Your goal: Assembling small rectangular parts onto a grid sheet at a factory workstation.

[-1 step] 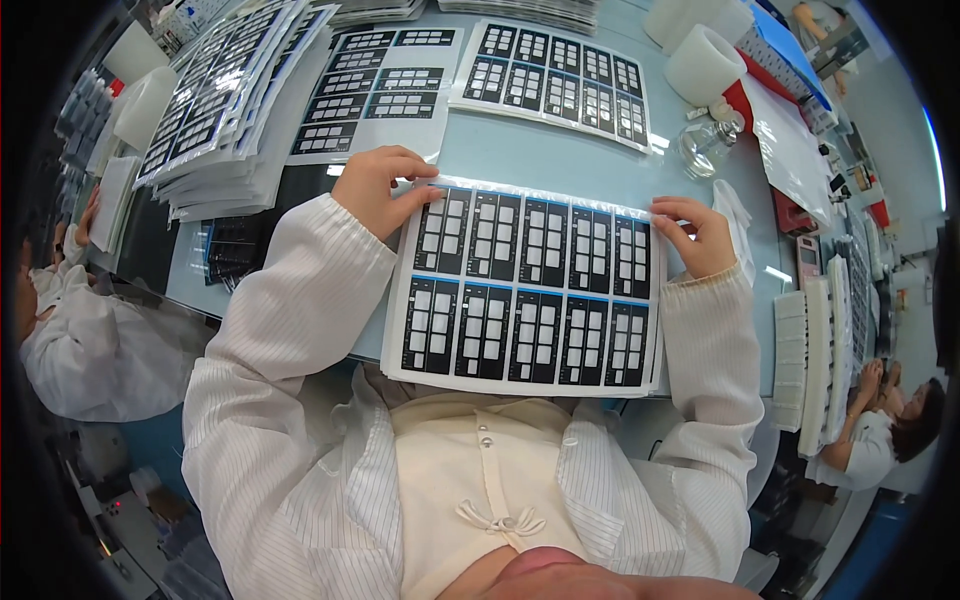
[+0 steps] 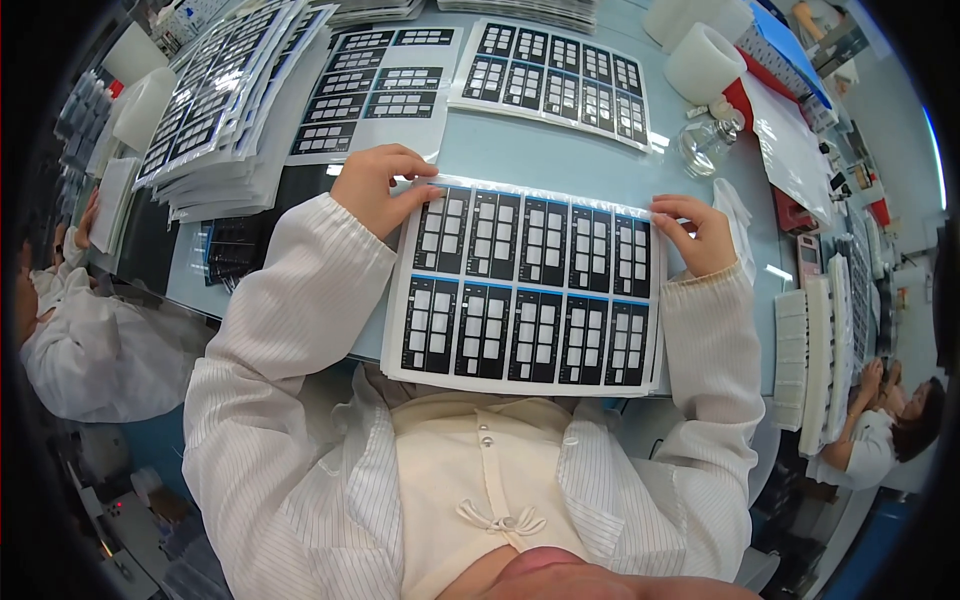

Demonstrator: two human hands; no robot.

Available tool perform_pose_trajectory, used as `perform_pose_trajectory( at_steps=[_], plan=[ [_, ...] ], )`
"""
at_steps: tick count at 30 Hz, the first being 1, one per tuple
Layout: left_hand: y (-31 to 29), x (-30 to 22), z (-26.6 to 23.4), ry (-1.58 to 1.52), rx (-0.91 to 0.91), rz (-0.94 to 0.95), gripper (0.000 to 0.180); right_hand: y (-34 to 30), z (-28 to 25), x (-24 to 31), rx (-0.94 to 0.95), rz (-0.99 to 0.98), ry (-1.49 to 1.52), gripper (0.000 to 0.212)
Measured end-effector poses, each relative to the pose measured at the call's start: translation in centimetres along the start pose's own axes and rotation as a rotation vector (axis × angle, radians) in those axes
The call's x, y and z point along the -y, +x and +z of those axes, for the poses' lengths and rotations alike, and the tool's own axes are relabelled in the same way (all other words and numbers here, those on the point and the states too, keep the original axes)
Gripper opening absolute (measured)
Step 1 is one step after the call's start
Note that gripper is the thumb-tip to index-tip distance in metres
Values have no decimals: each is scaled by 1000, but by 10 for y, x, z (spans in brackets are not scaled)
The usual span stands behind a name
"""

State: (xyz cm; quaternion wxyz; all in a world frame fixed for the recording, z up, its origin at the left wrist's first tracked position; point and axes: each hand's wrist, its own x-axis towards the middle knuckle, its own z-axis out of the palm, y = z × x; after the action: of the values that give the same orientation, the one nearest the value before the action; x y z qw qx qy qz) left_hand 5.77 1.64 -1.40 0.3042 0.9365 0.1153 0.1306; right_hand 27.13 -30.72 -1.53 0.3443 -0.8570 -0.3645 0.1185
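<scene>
Head view: our half-curled left hand (image 2: 375, 192) and right hand (image 2: 706, 238) touch the printed sheets (image 2: 540, 285) by the desk (image 2: 500, 150)'s near edge, maybe so they lie straight; we can't tell if they pinch.

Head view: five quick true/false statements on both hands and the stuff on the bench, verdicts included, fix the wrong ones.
1. The left-hand grip is at the top-left corner of the front sheets. True.
2. The right-hand grip is at the bottom-right corner of the front sheets. False: it is at their top-right corner.
3. The top front sheet shows three rows of black panels. False: two rows, five panels in each.
4. The clear bottle stands beyond the front sheets, toward the picture's right. True.
5. The tall sheet pile is at the picture's upper right. False: it is at the upper left.
</scene>
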Motion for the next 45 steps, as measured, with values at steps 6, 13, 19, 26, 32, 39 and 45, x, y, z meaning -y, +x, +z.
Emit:
perform_pose_trajectory(
  at_steps=[6,13,19,26,32,39,45],
  plan=[
    [7,-4,0,-82,15,-95,19,9,0,1,6,15,12,18],
    [12,11,1,-276,47,-264,12,19,4,-6,30,56,123,16],
    [8,6,4,-185,-100,-98,5,12,6,-7,-74,132,233,17],
    [-2,-1,3,-458,-189,-90,7,5,-11,-8,9,143,613,41],
    [-6,-8,-3,-523,-159,-168,10,0,-30,-14,608,164,731,45],
    [-2,4,-8,-825,28,-524,28,0,-23,2,605,411,599,14],
    [-14,12,-19,-932,164,-545,34,-1,-22,6,499,520,653,13]
  ],
)
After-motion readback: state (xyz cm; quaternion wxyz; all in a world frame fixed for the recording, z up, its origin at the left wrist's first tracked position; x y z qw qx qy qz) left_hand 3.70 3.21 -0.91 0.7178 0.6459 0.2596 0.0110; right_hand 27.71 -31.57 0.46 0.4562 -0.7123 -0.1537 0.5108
